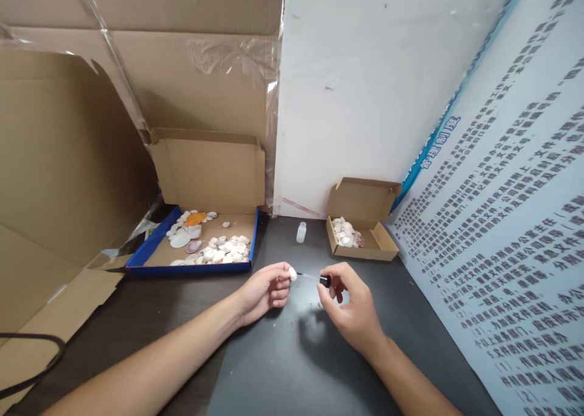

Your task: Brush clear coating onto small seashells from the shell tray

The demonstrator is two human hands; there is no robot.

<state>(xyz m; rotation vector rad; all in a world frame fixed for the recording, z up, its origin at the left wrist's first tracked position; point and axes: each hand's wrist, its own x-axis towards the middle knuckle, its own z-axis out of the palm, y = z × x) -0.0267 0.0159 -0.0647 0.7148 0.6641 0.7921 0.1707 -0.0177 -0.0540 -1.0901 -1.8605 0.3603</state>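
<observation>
My left hand (268,291) pinches a small white seashell (292,274) between thumb and fingertips. In my right hand (350,303) is a black brush cap (325,281), its thin stem pointing left. The dark brush tip (300,274) is at the shell's right side; whether it touches I cannot tell. Behind my hands a small clear glass bottle (301,233) stands upright without a cap, with whitish contents.
On the left, an open blue-edged cardboard box (157,256) holds many shells and an orange piece (195,219). A smaller open cardboard box (387,246) with shells stands at the right. A printed panel (511,221) borders the dark table (274,373); a black cable (61,346) lies at far left.
</observation>
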